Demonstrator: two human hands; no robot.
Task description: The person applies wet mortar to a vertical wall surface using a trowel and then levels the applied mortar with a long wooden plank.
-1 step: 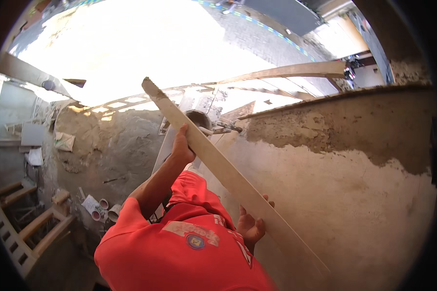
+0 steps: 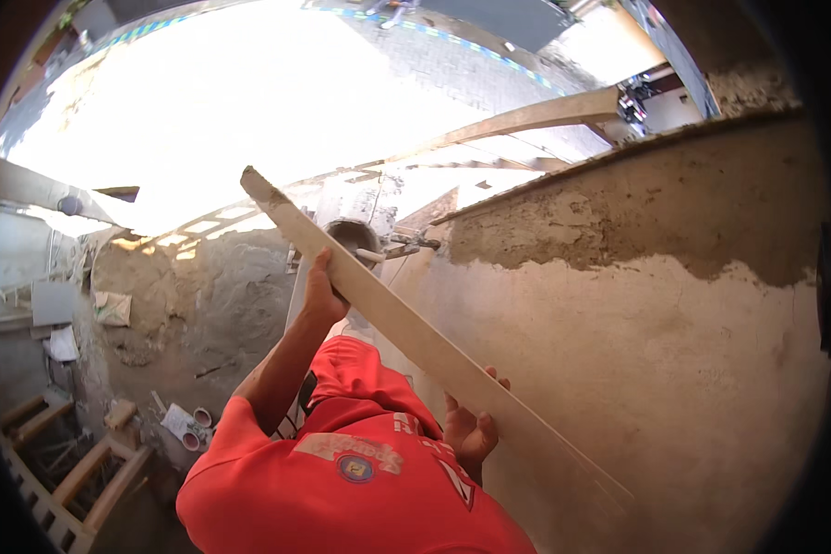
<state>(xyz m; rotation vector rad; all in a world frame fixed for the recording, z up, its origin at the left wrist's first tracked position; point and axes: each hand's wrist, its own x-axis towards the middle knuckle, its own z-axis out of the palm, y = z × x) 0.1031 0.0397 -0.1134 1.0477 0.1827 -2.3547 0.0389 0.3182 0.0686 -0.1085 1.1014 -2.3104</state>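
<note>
A long, flat, pale board (image 2: 392, 314) slants from upper left to lower right before me, its upper end crusted with grey mortar. My left hand (image 2: 323, 294) is closed on its upper part. Farther down, my right hand (image 2: 471, 429) holds the same board, fingers behind it and thumb at its near edge. Behind the board's upper half is a round bucket (image 2: 351, 224), partly hidden, with a pale handle-like piece (image 2: 371, 256) at its rim. To my right, the wall (image 2: 619, 369) carries a rough band of darker plaster (image 2: 563, 226) along its top.
Grey mortar (image 2: 194, 305) covers the ground at left, near some pipe pieces (image 2: 194, 434) and a paper bag (image 2: 113, 308). A wooden ladder-like frame (image 2: 74, 471) stands lower left. A curved wooden beam (image 2: 526, 120) crosses beyond the bucket, before bright paving.
The view has shifted slightly, and the board's upper end sits lower and farther left in it. Both hands keep their hold on the board.
</note>
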